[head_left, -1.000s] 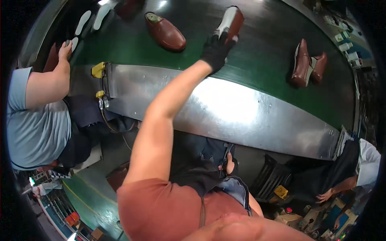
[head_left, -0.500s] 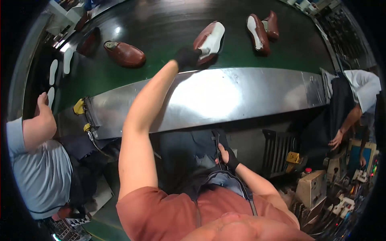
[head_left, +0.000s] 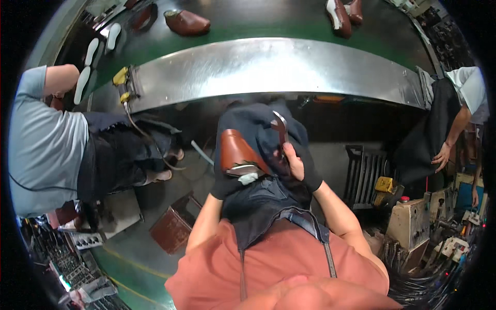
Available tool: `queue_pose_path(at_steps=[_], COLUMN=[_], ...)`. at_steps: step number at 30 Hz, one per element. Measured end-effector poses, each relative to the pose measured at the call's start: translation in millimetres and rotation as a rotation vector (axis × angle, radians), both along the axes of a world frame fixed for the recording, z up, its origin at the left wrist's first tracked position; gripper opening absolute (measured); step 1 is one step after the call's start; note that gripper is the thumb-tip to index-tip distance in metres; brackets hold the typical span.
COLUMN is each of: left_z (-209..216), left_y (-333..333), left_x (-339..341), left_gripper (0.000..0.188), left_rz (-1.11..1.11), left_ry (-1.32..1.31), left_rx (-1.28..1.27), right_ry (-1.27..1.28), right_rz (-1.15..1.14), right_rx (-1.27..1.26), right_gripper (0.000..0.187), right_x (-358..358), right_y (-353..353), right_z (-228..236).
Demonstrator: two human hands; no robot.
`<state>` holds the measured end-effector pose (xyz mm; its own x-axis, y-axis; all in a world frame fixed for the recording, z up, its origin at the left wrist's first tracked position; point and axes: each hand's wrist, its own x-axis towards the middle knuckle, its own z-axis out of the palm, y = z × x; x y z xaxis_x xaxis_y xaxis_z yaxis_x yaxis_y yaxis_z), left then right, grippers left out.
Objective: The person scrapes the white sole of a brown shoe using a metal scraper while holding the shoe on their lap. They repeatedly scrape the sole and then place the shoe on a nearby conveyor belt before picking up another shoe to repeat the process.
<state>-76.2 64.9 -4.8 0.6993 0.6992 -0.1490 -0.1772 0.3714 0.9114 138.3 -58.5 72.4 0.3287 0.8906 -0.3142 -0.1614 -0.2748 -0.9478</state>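
Observation:
My left hand (head_left: 224,185), in a black fingerless glove, grips a brown leather shoe (head_left: 236,146) over my lap. Its fingers are mostly hidden behind the shoe. A small crumpled white piece (head_left: 248,179) shows at the shoe's near end. My right hand (head_left: 296,164), also gloved in black, is closed round a hand tool (head_left: 279,124) with a curved shiny metal head and a dark handle. The tool stands just right of the shoe, apart from it; its exact kind is unclear. Dark apron cloth (head_left: 258,120) covers my legs beneath both hands.
A metal ledge (head_left: 258,64) borders the green belt (head_left: 248,32), which carries other brown shoes (head_left: 187,22) and white soles (head_left: 113,36). A yellow-fitted air tool (head_left: 123,85) hangs at its left. Co-workers (head_left: 46,150) stand at both sides. A brown stool (head_left: 173,222) and control box (head_left: 405,227) flank me.
My left hand has brought a white-soled brown shoe from the belt back to my lap. My right hand has raised the tool, and its metal head now shows. The view has tilted down.

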Motion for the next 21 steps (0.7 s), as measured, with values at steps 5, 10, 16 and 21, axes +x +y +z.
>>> queue_pose_path(at_steps=[5, 10, 16, 21], left_z=[78.8, 141.5, 75.7, 35.0], left_y=[-29.8, 8.9, 71.4, 90.4], left_x=[29.2, 69.7, 99.4, 116.4], left_gripper=[0.091, 0.046, 0.031, 0.073], left_rz=[0.087, -0.056, -0.072, -0.162], left_ry=[0.249, 0.225, 0.149, -0.176], left_rx=[0.821, 1.19, 1.088, -0.113], right_ry=[-0.572, -0.508, -0.162, 0.126], right_rz=[0.043, -0.167, -0.073, 0.049], right_rx=[0.304, 0.127, -0.193, 0.008], right_gripper=[0.03, 0.034, 0.047, 0.05], right_x=[-20.4, -22.7, -18.1, -41.2], right_y=[-9.6, -12.4, -25.9, -13.5], right_z=[39.8, 28.4, 32.3, -0.8])
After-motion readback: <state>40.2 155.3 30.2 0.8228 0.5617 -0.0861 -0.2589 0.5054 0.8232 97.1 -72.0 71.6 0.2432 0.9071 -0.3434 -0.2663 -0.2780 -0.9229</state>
